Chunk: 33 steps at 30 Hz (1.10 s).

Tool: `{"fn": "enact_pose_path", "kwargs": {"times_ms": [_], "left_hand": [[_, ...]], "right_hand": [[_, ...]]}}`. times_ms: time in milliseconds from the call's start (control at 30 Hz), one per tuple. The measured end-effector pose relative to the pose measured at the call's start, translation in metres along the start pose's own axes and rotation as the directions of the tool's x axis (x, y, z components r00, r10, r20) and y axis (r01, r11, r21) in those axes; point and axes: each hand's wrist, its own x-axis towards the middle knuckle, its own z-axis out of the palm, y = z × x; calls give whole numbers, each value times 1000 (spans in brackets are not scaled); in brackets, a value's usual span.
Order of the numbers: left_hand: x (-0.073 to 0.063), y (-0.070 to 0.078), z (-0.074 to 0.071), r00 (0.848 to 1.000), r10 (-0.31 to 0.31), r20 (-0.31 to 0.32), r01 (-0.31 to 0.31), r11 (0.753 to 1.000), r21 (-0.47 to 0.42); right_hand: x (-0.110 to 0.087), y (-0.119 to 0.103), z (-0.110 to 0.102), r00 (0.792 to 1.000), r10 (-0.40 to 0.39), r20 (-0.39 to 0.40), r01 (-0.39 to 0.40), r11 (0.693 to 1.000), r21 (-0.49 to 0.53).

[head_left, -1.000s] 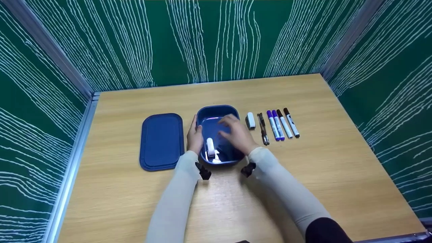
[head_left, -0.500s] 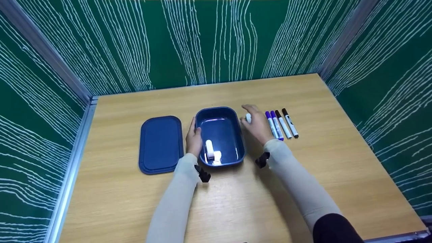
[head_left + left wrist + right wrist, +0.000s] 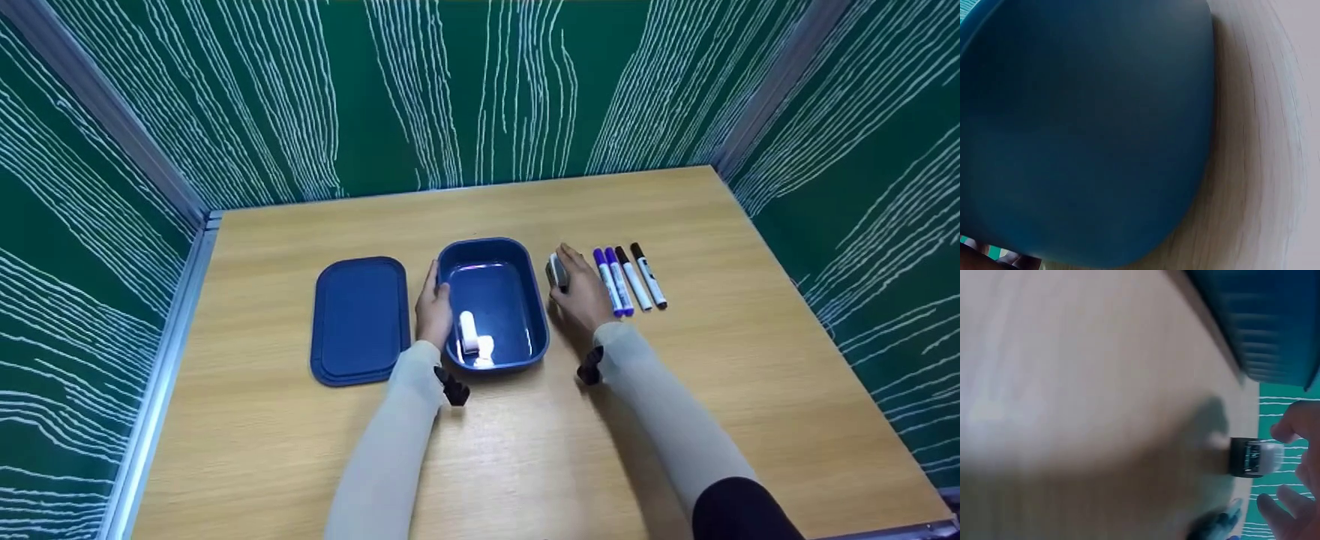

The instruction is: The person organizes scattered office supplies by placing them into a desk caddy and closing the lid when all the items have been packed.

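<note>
My left hand (image 3: 433, 307) grips the left wall of a navy blue storage box (image 3: 538, 300), thumb at the rim and fingers along the outside. In the left wrist view, the box (image 3: 1089, 129) fills most of the picture and fingertips (image 3: 1016, 260) show past its edge. Inside the box, near its front left corner, lies a white oblong piece (image 3: 468, 331). To the right, my right hand (image 3: 583, 291) is around a whiteboard eraser (image 3: 557, 271), its thumb and fingers spread on either side. The right wrist view shows gaps between the fingers and the eraser (image 3: 1255, 457).
A navy lid (image 3: 360, 319) lies flat left of the box. Several markers (image 3: 630, 277) with purple and black caps lie side by side just right of my right hand. Green panels (image 3: 517, 90) with white lines stand around the wooden table (image 3: 480, 457).
My right hand has moved from over the box to the eraser on the right, then slightly further right. It now covers the pen beside it. My left hand stays on the box.
</note>
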Motion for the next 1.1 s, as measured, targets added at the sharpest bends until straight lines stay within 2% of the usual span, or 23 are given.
{"fn": "enact_pose_path", "kwargs": {"times_ms": [133,433,667,933,1100], "left_hand": [[0,1,0,1000,-7,10,7,1000,-4],[0,0,-1,1000,-13,7,13,1000,-3],[0,0,-1,1000,-10,-3,10,1000,-1],[0,0,-2,1000,-2,11,3,1000,-15],[-1,0,-2,1000,-3,14,3,1000,-10]], "right_hand": [[-3,3,4,998,47,38,-46,999,-25],[-5,5,9,997,53,59,-52,998,-19],[-3,5,11,998,50,36,-49,999,-14],[-2,8,15,999,-1,-44,0,1000,-16],[0,8,17,999,21,-40,-21,1000,-5]]}}
